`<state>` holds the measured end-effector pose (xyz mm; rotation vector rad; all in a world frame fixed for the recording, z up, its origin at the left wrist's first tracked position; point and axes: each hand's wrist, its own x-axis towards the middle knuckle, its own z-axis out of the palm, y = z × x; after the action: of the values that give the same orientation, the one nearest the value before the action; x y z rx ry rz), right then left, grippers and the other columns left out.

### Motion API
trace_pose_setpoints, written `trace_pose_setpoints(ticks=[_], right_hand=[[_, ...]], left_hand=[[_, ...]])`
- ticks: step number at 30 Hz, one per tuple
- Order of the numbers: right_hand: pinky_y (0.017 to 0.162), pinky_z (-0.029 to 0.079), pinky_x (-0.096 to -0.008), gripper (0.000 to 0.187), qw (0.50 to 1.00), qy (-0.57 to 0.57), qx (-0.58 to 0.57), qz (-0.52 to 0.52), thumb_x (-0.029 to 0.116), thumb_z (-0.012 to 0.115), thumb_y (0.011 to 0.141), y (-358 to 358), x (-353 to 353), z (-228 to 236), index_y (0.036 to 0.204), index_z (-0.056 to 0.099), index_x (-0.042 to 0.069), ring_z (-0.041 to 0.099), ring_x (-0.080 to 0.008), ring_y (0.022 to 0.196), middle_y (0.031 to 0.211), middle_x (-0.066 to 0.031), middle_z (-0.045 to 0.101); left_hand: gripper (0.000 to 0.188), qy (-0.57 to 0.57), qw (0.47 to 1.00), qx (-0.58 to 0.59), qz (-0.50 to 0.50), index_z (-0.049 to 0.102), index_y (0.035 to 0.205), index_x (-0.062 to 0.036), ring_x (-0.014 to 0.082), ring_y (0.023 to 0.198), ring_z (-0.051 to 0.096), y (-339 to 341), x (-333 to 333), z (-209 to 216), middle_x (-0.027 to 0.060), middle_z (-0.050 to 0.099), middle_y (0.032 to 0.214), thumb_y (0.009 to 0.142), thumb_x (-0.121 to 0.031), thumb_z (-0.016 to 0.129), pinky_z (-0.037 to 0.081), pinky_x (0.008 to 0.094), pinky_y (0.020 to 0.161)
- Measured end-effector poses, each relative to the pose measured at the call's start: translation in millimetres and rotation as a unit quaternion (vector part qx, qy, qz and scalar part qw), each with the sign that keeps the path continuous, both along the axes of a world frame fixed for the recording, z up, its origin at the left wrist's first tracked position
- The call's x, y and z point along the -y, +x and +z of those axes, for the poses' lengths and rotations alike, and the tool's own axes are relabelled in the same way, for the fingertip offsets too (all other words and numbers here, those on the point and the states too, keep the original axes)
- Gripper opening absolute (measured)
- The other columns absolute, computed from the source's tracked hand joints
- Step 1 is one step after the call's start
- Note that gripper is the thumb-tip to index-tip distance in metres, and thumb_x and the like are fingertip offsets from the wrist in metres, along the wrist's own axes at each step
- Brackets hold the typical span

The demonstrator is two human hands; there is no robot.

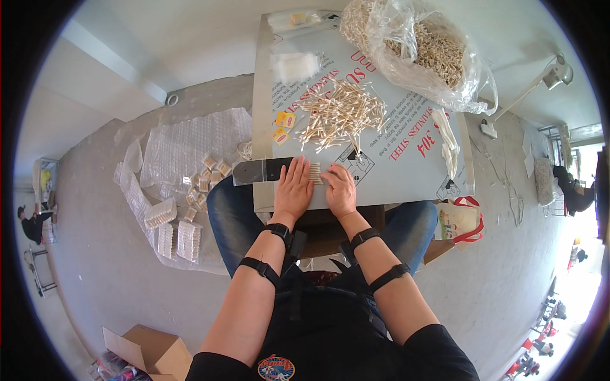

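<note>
My left hand (295, 183) lies flat, fingers stretched out, across the end of a dark flat strip (254, 171) near the table's front edge. A small row of cotton swabs (315, 173) lies side by side between my two hands. On the right side of that row, my right hand (341, 187) has its fingers bent in against the swab ends. Beyond the hands spreads a loose heap of cotton swabs (343, 117). Two small yellow cards (285, 119) lie left of the heap.
A big clear bag of cotton swabs (438, 54) stands at the table's (387, 181) far right. Clear plastic sleeves (296, 67) lie far left, and a crumpled white plastic piece (447, 143) at right. Packed swab bundles (203, 181) rest on bubble wrap (184, 146) on the floor.
</note>
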<state>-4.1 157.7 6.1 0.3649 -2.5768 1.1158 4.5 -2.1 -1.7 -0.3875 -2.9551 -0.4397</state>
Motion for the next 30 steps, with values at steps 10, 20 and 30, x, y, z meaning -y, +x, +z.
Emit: trace_pose_setpoints(ticks=[10, 20, 30], right_hand=[[0.099, 0.044, -0.0425, 0.032, 1.0, 0.02, 0.013, -0.012, -0.002, 0.057, 0.072, 0.6, 2.1, 0.7, 0.099, 0.071, 0.01, 0.055, -0.0304, 0.116, 0.108, -0.0096, 0.061], [0.099, 0.044, -0.0418, 0.034, 0.999, 0.029, 0.025, -0.009, -0.001, 0.057, 0.073, 0.6, 2.2, -0.8, 0.102, 0.07, 0.011, 0.054, -0.0298, 0.115, 0.112, -0.0099, 0.059], [0.098, 0.043, -0.0417, 0.035, 0.998, 0.059, 0.025, -0.016, 0.004, 0.06, 0.074, 0.2, 4.9, 2.4, 0.107, 0.068, 0.01, 0.054, -0.0301, 0.114, 0.114, -0.0101, 0.057]], left_hand=[[0.055, -0.003, 1.0, 0.011, 0.001, 0.038, 0.145, -0.0066, 0.0262, 0.143, 0.029, 0.2, 0.5, 0.0, 0.0105, 0.035, 0.153, 0.097, -0.03, 0.047, 0.02, 0.0458, 0.118], [0.055, 0.001, 1.0, 0.008, 0.001, 0.038, 0.145, -0.0065, 0.0262, 0.143, 0.029, 0.3, -0.1, 0.5, 0.0105, 0.034, 0.153, 0.097, -0.03, 0.047, 0.02, 0.0458, 0.118], [0.055, 0.002, 1.0, 0.003, 0.0, 0.038, 0.146, -0.0066, 0.026, 0.143, 0.03, 0.3, -0.2, 0.5, 0.0104, 0.035, 0.153, 0.097, -0.029, 0.048, 0.021, 0.046, 0.117]])
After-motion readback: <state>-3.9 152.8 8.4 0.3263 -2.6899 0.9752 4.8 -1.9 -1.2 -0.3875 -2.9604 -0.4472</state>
